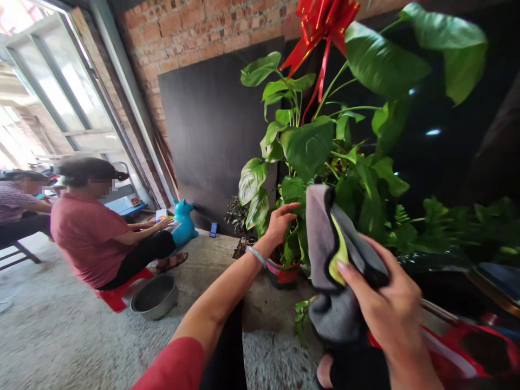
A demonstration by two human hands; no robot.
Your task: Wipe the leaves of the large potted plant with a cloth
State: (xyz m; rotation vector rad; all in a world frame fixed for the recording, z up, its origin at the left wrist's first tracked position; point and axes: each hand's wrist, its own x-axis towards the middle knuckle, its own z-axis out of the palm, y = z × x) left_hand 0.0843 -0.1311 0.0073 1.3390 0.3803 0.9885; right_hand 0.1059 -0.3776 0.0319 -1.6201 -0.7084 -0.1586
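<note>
Head view: a gray cloth [319,238] is held bunched in the right hand [396,295], the left hand [279,225] is extended to a leafy potted plant [309,145], its grip unclear, and a dark board [211,135] is seen behind.

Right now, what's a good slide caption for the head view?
Right hand grips a gray cloth while the left hand reaches to a leafy potted plant.

Grey, black-edged cloth [318,238], green leaves [307,147]
</note>
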